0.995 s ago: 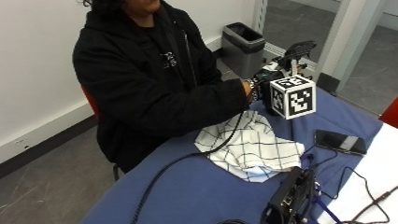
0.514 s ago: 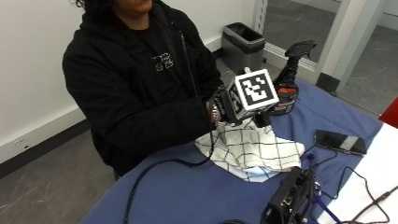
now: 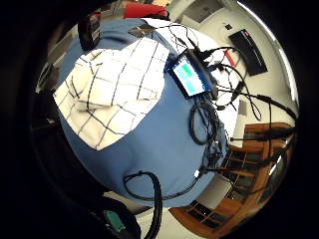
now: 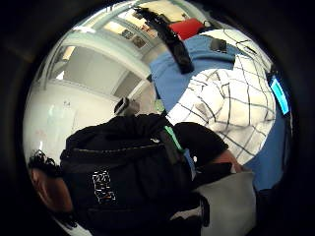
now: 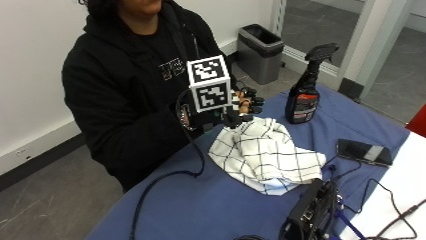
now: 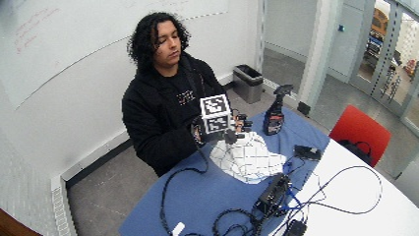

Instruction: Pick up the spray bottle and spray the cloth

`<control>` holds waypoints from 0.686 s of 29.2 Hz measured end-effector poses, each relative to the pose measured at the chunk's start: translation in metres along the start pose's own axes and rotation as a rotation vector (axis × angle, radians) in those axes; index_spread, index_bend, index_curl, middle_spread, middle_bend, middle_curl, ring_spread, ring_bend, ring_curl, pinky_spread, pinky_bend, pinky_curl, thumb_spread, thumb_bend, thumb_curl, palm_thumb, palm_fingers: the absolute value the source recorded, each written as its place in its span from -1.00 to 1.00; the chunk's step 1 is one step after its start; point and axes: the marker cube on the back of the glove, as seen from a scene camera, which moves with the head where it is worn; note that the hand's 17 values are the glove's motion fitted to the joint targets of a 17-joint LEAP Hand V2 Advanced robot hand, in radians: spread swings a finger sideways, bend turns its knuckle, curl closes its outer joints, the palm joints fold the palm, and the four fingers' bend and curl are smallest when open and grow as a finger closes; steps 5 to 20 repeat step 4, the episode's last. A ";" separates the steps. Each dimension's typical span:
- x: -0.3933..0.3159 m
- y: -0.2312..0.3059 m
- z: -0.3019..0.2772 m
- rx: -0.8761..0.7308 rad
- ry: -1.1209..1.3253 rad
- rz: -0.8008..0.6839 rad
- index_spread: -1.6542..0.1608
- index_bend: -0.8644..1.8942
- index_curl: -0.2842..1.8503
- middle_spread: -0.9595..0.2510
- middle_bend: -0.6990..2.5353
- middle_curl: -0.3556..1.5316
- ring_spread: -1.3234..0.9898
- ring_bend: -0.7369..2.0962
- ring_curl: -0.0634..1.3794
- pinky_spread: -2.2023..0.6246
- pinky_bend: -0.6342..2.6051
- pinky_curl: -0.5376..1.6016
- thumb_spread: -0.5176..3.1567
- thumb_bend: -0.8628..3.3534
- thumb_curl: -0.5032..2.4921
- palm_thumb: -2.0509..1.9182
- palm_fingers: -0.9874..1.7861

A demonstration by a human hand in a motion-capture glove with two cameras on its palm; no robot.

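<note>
Bottle: upright on worktop, prob. rigid, liquid-heavy; take at neck. Cloth: soft. Hand fingers: loosely curled, holding nothing.

Black hoodie, white chest print; black glove on right hand.
</note>
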 end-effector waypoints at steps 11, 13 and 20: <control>-0.008 0.014 -0.004 0.014 0.013 0.020 0.41 -0.28 -0.43 0.50 -0.44 -0.22 0.13 -0.23 -0.43 0.73 -0.49 -0.17 -0.11 -0.62 -0.36 0.30 -0.12; -0.008 0.014 -0.004 0.014 0.013 0.020 0.41 -0.28 -0.43 0.50 -0.44 -0.22 0.13 -0.23 -0.43 0.73 -0.49 -0.17 -0.11 -0.62 -0.36 0.30 -0.12; -0.008 0.014 -0.004 0.014 0.013 0.020 0.41 -0.28 -0.43 0.50 -0.44 -0.22 0.13 -0.23 -0.43 0.73 -0.49 -0.17 -0.11 -0.62 -0.36 0.30 -0.12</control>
